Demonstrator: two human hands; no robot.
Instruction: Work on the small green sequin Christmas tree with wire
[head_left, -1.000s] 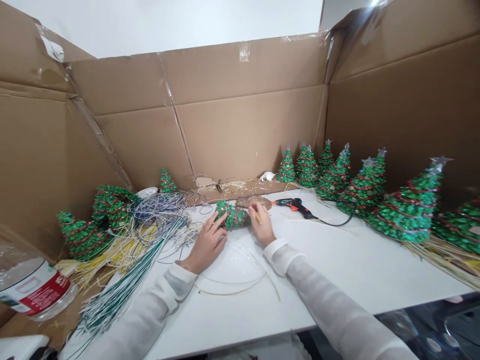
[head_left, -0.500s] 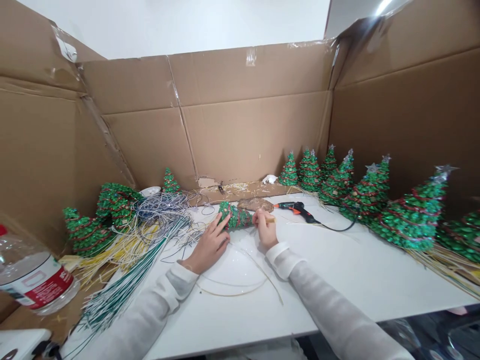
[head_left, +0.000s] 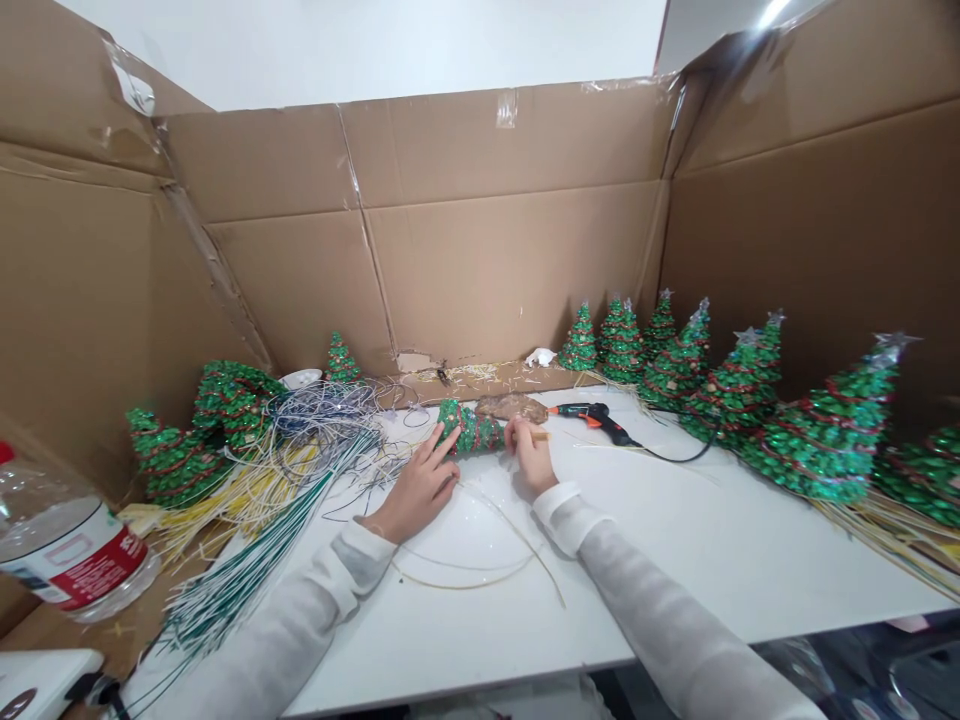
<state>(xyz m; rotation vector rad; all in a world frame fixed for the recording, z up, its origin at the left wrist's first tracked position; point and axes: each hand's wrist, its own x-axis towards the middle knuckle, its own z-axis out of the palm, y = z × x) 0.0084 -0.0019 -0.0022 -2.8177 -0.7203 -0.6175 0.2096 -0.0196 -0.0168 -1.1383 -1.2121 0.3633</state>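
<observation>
While palm-down, left hand on tree

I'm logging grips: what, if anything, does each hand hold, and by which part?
Left hand: fingers over the left part of miniature Christmas tree; firm grip unclear. Right hand: tan stick-like piece, right end protruding, gripped part hidden.

The small lying tree looks rough and glittery, its green surface broken into shiny, plastic-like bits. The tabletop is smooth and glossy, while the cardboard walls are matt brown, with shiny clear tape on them. The glue gun appears to be plastic. The bottle is clear, glossy plastic; the sleeves are matt cloth.
</observation>
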